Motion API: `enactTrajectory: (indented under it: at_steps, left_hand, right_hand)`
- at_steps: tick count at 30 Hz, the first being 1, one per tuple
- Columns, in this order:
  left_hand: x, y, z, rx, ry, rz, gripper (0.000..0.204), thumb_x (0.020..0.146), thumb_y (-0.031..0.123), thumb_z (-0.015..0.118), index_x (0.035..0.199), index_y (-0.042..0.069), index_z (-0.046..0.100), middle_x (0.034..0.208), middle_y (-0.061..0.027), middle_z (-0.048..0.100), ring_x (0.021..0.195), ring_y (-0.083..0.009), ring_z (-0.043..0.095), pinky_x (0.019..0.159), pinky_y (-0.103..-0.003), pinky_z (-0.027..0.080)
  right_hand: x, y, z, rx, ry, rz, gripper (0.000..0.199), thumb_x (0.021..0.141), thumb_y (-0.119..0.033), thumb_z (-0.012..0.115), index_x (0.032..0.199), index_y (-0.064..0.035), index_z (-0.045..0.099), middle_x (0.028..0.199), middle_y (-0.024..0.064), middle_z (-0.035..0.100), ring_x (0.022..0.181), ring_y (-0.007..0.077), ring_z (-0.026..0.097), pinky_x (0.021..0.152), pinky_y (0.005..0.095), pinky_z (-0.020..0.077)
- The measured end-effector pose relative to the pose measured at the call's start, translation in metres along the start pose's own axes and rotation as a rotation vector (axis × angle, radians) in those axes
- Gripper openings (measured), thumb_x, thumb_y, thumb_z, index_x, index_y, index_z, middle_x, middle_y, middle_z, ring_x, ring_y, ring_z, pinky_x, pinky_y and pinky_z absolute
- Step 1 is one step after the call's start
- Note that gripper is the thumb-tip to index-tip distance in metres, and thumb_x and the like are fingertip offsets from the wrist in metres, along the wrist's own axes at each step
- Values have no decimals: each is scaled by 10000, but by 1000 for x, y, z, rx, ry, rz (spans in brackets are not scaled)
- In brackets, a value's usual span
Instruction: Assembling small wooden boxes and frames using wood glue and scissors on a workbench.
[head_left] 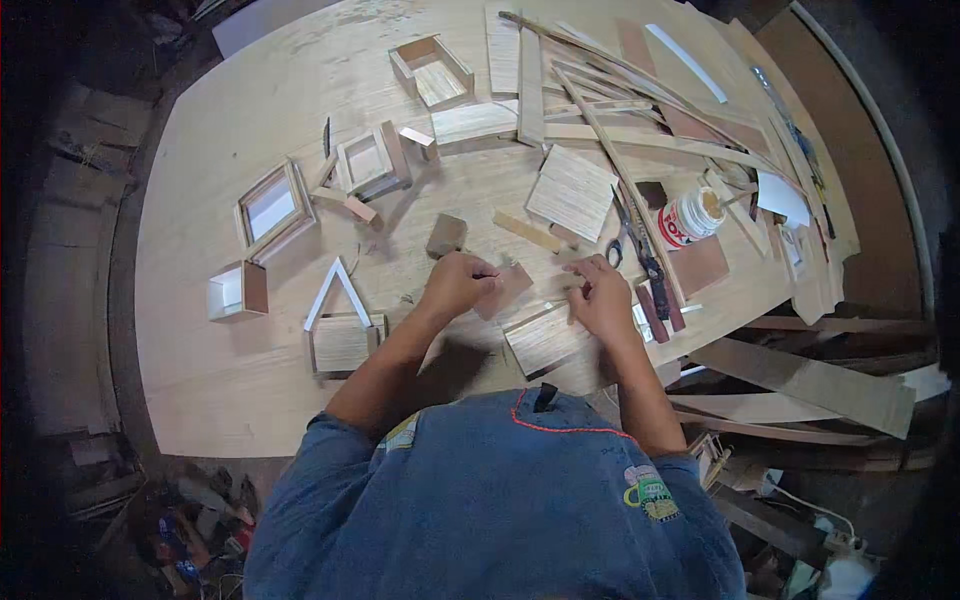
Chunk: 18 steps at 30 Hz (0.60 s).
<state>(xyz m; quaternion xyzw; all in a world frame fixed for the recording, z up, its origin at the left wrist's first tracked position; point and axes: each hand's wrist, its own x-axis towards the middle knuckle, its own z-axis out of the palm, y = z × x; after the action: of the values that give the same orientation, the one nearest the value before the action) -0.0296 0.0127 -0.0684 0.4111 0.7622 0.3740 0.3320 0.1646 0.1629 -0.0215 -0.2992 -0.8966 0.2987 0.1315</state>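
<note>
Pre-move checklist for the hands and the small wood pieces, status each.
1. Left hand grips small brown wood piece: ok.
2. Right hand rests on flat pale wood panel: ok.
3. White glue bottle with red label within reach: ok.
4. Glue bottle cap closed: cannot tell.
5. Dark-handled scissors clear of both hands: ok.
6. Piece aligned on the panel: cannot tell.

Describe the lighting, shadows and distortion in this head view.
Head view: even, soft light on the plywood table; faint shadows under the left hand and right hand; fisheye bends the table edges; corners vignette to black; slight glare on the white glue bottle; mild softness overall.
</note>
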Motion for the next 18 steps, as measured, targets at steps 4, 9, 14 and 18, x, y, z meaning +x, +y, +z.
enactTrajectory:
  at_steps: [4, 9, 14, 18]
  left_hand:
    - [-1, -3, 1, 17, 36, -17, 275, 702, 197, 701, 904, 10, 702, 826, -160, 683, 736, -232, 668, 696, -321, 509]
    - [-2, -2, 0, 59, 78, 55, 266, 698, 232, 678, 873, 35, 711, 817, -172, 672, 730, -279, 667, 689, -354, 512]
    - [-6, 10, -2, 50, 59, 28, 272, 717, 221, 646, 902, 29, 700, 817, -160, 675, 742, -281, 666, 697, -356, 516]
    - [-10, 0, 2, 41, 129, 116, 267, 728, 209, 626, 914, 31, 696, 829, -157, 676, 755, -280, 667, 707, -355, 517]
  right_hand:
    - [-2, 9, -3, -24, 27, 5, 275, 695, -97, 592, 962, -76, 653, 922, 127, 601, 713, 306, 616, 674, 395, 499]
    - [-4, 19, -4, -88, 118, -62, 216, 710, -99, 594, 910, -71, 671, 862, 134, 608, 717, 310, 616, 662, 397, 497]
    - [-9, 25, -6, -22, 97, -10, 189, 726, -109, 595, 891, -61, 674, 841, 138, 613, 737, 318, 618, 659, 395, 497]
    - [-9, 23, -6, -68, 42, 32, 199, 731, -135, 612, 903, -56, 674, 841, 136, 611, 749, 316, 621, 665, 391, 497]
